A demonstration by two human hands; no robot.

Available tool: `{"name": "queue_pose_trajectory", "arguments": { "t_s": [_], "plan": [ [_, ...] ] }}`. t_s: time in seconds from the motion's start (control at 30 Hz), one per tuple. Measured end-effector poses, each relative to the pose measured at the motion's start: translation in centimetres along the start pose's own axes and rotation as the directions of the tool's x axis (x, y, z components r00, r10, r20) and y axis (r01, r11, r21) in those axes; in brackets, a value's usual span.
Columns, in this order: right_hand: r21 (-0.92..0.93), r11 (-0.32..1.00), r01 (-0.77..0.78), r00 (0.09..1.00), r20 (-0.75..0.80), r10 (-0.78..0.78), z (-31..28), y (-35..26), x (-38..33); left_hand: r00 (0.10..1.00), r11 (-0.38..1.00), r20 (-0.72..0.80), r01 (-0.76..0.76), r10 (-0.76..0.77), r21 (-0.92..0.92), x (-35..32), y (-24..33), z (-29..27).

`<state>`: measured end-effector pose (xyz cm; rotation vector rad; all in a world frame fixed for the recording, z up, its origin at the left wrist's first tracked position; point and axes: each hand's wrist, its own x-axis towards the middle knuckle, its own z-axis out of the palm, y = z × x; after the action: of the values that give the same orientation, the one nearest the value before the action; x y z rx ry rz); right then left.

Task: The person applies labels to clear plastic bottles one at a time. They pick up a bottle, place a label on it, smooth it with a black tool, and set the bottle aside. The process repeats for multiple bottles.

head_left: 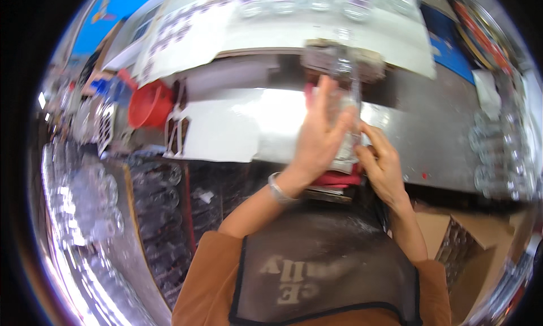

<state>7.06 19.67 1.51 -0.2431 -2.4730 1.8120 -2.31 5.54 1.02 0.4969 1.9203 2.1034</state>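
A clear glass bottle [354, 88] lies lengthwise in front of me, its far part at a pale block-shaped rest [370, 65]. My left hand [317, 139] is beside and partly over it, palm down, with fingers stretched forward and thumb apart. At the bottle's near end, my right hand [383, 159] has its fingers curled and pinched on the glass. Beneath my hands is a padded support with a red cloth [336, 180], partly covered. Motion blurs the bottle and left fingertips, so exact contact there is unclear.
Several clear bottles with purple markings [319, 0] stand on white sheeting [266, 31] at the back. A red bucket [150, 104] is at left, near a white sheet [220, 131]. Bottles fill crates [155, 204] lower left and stand at right [498, 150]. An open cardboard box [481, 227] sits lower right.
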Motion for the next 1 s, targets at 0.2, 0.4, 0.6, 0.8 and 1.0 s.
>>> {"name": "queue_pose_trajectory", "arguments": {
  "t_s": [0.2, 0.4, 0.6, 0.8, 1.0],
  "plan": [
    [0.173, 0.983, -0.060, 0.996, -0.057, 0.071, -1.4, 1.8, -0.6, 0.978, 0.922, -0.191, -0.006, 0.086, 0.386, 0.4, 0.8, -6.4],
    [0.273, 0.953, -0.128, 0.969, -0.168, 0.178, -3.9, 3.0, -1.1, 0.843, 0.012, -0.504, 0.512, 0.188, 0.859, 2.0, -2.7, -25.7],
    [0.260, 0.963, -0.068, 0.981, -0.159, 0.112, -2.2, 2.1, 0.0, 0.905, -0.043, -0.419, 0.423, 0.078, 0.905, 1.4, -3.9, -24.3],
    [0.231, 0.968, -0.101, 0.978, -0.158, 0.140, -2.4, 2.1, 0.2, 0.988, 0.161, -0.150, 0.155, -0.039, 0.975, -5.4, 0.1, -17.2],
    [0.218, 0.973, -0.076, 0.982, -0.151, 0.111, -2.8, 1.8, 0.5, 1.000, 0.165, -0.013, 0.015, -0.011, 0.986, -7.0, -1.6, -23.0]
  ]
}}
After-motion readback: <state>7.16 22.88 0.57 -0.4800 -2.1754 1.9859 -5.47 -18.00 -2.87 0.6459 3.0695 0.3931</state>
